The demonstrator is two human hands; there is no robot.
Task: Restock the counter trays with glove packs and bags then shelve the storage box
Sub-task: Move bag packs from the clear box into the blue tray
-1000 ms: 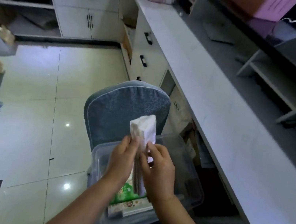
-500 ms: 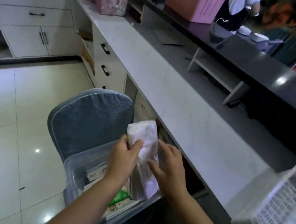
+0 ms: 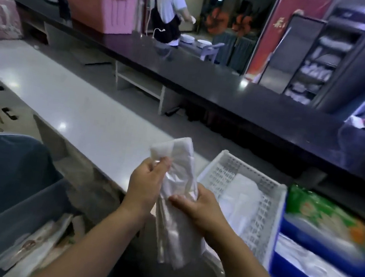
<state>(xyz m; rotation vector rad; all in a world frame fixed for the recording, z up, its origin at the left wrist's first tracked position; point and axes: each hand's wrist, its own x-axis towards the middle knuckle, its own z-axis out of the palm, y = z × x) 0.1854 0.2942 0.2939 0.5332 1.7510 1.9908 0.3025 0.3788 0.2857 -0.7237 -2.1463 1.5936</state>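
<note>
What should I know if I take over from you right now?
Left hand grips the top of the bags; right hand pinches their middle, just left of the white tray.
White tray has something white in it; blue tray has green packs.
Storage box sits low on the left, packs inside.
Left to do: put these bags in a tray, finish restocking, shelve the box.

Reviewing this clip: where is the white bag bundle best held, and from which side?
Near the folded top and the midsection, coming in from either side. The bag bundle is long, limp and hangs upright, so the left hand pinching its top and the right hand curled round its middle likely stop it fanning out.
</note>
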